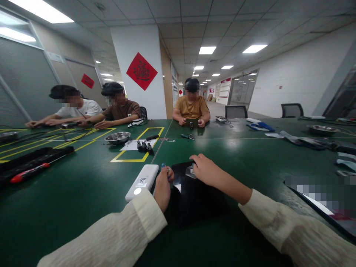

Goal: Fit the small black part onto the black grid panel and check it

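My left hand is closed, thumb and fingers together, around a small item with a blue tip; most of it is hidden by the fingers. My right hand reaches in from the right, its fingers bent down over a small clear plastic piece, perhaps a little bag. Below both hands a flat black sheet or pouch lies on the green table, with a small white patch by my left fingers. Beside my left wrist rests a white power bank marked with a number.
A black tool pouch and a red-black screwdriver lie left. Further off are a metal bowl, black cylindrical parts on paper and pliers. A tablet-like screen sits right. Three people work across the table.
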A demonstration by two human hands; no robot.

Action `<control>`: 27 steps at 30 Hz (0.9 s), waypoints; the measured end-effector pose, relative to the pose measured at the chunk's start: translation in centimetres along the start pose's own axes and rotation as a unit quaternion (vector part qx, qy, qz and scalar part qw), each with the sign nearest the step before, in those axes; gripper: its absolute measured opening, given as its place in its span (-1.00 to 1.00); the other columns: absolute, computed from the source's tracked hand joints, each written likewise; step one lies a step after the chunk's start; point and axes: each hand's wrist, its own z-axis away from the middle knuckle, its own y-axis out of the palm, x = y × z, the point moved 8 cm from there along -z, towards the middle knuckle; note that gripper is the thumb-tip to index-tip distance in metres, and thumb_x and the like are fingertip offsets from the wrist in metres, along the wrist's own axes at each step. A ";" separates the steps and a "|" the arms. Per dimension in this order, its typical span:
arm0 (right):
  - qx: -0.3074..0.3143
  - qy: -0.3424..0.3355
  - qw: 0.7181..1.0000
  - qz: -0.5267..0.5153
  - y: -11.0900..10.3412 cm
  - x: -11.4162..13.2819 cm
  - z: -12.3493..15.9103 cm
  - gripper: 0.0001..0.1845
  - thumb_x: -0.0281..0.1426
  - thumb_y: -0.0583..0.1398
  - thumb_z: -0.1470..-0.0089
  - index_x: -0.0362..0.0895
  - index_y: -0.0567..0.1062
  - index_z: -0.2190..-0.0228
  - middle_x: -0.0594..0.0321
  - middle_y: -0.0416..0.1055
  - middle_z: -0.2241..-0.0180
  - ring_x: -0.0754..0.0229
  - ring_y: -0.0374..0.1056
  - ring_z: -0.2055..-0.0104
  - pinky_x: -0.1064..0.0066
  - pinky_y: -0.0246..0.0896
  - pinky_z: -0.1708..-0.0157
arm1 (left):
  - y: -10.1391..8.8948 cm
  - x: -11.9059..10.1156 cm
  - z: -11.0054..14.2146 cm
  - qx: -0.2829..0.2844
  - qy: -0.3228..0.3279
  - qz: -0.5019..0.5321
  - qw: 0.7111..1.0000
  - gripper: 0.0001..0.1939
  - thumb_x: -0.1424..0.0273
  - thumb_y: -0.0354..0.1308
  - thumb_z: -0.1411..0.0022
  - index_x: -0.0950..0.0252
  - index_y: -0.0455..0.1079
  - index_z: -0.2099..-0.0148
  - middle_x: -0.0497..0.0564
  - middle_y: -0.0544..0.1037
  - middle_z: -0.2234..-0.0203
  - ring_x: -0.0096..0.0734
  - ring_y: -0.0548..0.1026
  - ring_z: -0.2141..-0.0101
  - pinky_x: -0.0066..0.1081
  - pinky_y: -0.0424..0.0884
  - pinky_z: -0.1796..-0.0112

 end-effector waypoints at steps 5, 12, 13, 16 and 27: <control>-0.015 0.016 0.995 -0.102 -1.6 -3.2 -0.4 -0.59 -0.52 -0.04 -0.11 -0.26 0.38 0.03 0.03 0.36 0.05 0.15 0.25 -0.02 0.37 0.06 -0.04 | -1.4 -1.4 0.1 -0.071 0.069 -0.055 0.994 -0.58 0.07 -0.26 -0.27 0.21 0.01 0.53 -0.10 0.16 0.61 -0.43 0.19 0.53 -0.40 0.24 0.44; -0.059 0.163 0.882 -0.438 -0.6 -10.2 2.3 -0.45 -0.31 -0.02 -0.03 -0.07 0.25 -0.09 0.20 0.36 0.16 0.27 0.24 0.45 0.49 0.14 0.57 | 0.9 -1.9 1.4 0.062 0.036 -0.104 0.992 -0.57 0.03 -0.23 -0.29 0.22 0.15 0.43 -0.07 0.25 0.53 -0.39 0.25 0.45 -0.39 0.25 0.35; -0.065 0.170 0.860 -0.478 -0.1 -10.6 2.8 -0.43 -0.30 -0.01 -0.01 -0.09 0.23 -0.09 0.19 0.35 0.17 0.29 0.21 0.48 0.50 0.10 0.60 | 1.6 -1.8 1.6 0.094 0.030 -0.102 0.990 -0.54 0.00 -0.25 -0.28 0.23 0.14 0.45 -0.08 0.23 0.57 -0.40 0.23 0.48 -0.40 0.23 0.38; -0.078 0.197 0.810 -0.547 1.6 -11.2 4.1 -0.40 -0.29 0.00 0.04 -0.12 0.23 -0.08 0.17 0.35 0.17 0.27 0.24 0.45 0.51 0.11 0.59 | 3.2 -1.2 2.4 0.166 0.018 -0.105 0.980 -0.50 -0.03 -0.24 -0.27 0.23 0.14 0.50 -0.10 0.22 0.62 -0.43 0.20 0.53 -0.41 0.19 0.43; -0.068 0.188 0.701 -0.684 5.6 -7.7 5.4 -0.46 -0.33 0.07 -0.02 -0.06 0.20 -0.08 0.22 0.37 0.21 0.25 0.31 0.38 0.50 0.20 0.51 | 4.1 -0.4 2.8 0.210 0.048 -0.128 0.968 -0.70 0.17 -0.17 -0.31 0.23 0.17 0.37 -0.09 0.28 0.49 -0.43 0.26 0.42 -0.42 0.26 0.32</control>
